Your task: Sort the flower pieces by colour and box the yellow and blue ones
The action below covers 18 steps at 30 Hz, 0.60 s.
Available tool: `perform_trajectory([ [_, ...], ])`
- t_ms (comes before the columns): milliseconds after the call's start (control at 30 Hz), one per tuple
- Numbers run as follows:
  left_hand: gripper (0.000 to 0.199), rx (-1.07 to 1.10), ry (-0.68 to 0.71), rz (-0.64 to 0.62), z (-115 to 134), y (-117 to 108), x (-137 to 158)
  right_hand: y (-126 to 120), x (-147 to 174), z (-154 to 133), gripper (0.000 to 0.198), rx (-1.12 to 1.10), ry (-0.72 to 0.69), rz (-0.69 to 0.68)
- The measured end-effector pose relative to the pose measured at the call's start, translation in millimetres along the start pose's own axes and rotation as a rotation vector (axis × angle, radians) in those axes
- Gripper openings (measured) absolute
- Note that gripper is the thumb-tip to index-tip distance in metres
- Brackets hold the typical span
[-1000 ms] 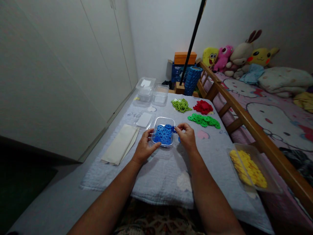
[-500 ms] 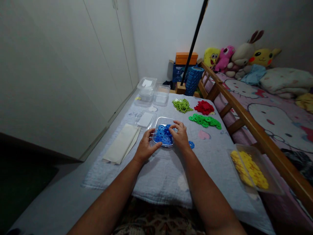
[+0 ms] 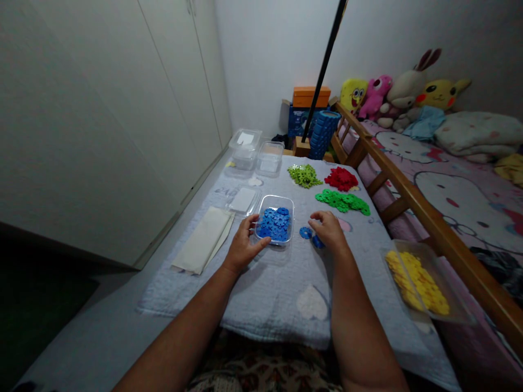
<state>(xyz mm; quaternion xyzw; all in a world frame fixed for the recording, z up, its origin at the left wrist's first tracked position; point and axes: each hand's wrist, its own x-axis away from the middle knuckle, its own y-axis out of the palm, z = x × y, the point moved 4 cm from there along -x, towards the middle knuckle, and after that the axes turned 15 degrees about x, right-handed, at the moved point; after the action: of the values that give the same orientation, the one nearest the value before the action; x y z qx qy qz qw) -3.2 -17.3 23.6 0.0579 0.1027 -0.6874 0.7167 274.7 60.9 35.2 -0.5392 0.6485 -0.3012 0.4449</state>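
A clear plastic container (image 3: 292, 212) on the cloth-covered table holds a heap of blue snowflake discs (image 3: 274, 224). My left hand (image 3: 245, 241) grips its left side and near corner, thumb along the front, fingers round the left wall. To the right of the container, my right hand (image 3: 327, 228) is over the cloth with loosely bent fingers, slightly apart, and no piece shows between them. Just left of it lies a loose blue disc (image 3: 305, 233). More blue discs (image 3: 317, 242) lie partly hidden beneath the hand.
Farther back are piles of lime pieces (image 3: 304, 176), red pieces (image 3: 341, 179) and green discs (image 3: 342, 202). A tub of yellow discs (image 3: 417, 283) stands at the right edge by the wooden bed rail (image 3: 392, 173). Left are folded paper (image 3: 203, 239), a lid (image 3: 244, 200) and clear containers (image 3: 270, 158).
My right hand has left the container and moved right, over the loose blue discs. A disc now lies on top of the heap at its far right. My left hand stays put.
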Motion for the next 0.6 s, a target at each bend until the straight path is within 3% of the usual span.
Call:
perform_trajectory([
  [167,0.068,0.011,0.001,0.005,1,0,0,5,10,3,0.021,0.231,-0.052,-0.151],
  [333,0.068,0.015,-0.008,0.008,2,1,0,4,13,-6,0.018,0.28,-0.071,-0.186],
  [533,0.068,0.013,-0.012,0.009,3,1,0,-1,9,-3,0.009,-0.068,0.006,-0.326],
  [600,0.068,0.013,-0.015,0.01,3,1,0,-7,7,-8,0.012,-0.211,0.028,-0.292],
])
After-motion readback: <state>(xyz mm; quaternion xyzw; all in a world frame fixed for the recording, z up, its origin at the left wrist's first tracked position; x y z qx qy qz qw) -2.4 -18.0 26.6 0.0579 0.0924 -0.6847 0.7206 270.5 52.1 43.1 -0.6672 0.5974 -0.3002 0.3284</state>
